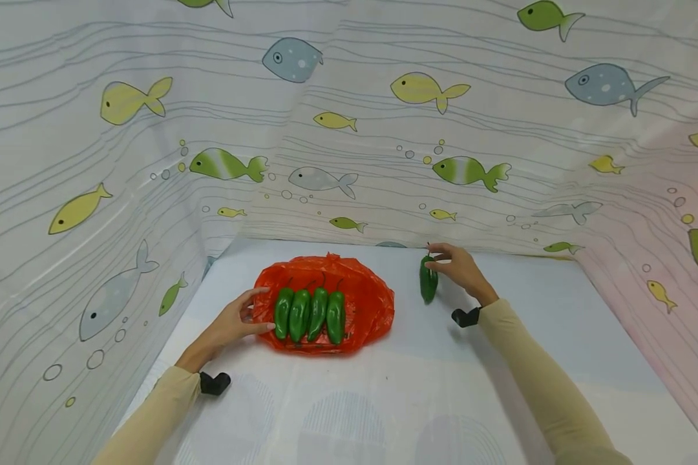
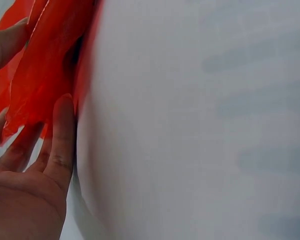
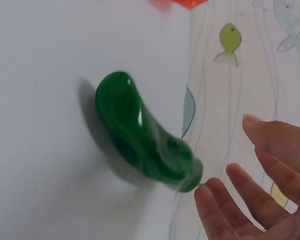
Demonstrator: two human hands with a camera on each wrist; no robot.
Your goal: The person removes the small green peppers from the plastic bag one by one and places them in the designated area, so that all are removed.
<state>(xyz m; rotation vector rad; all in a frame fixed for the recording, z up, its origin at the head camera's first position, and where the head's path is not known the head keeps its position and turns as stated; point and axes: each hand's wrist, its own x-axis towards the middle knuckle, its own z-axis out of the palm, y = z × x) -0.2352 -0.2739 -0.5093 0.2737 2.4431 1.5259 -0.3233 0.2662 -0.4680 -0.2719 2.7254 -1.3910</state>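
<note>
Several green chili peppers (image 1: 309, 315) lie side by side on a red plastic bag (image 1: 369, 310), stems toward the back. My left hand (image 1: 238, 318) is at the bag's left edge, fingers spread; in the left wrist view they lie against the red plastic (image 2: 45, 75). Its thumb reaches close to the leftmost pepper. To the right of the bag is a single green pepper (image 3: 140, 135). My right hand (image 1: 456, 268) is beside its stem end, thumb and fingers apart. In the right wrist view the fingertips are close to the stem; whether they touch it I cannot tell.
The white table (image 1: 384, 400) has faint round patterns. Behind it and on both sides hang pale sheets (image 1: 372, 142) printed with fish and wavy lines. Small black pieces (image 1: 214, 383) sit at both wrists, below the sleeves.
</note>
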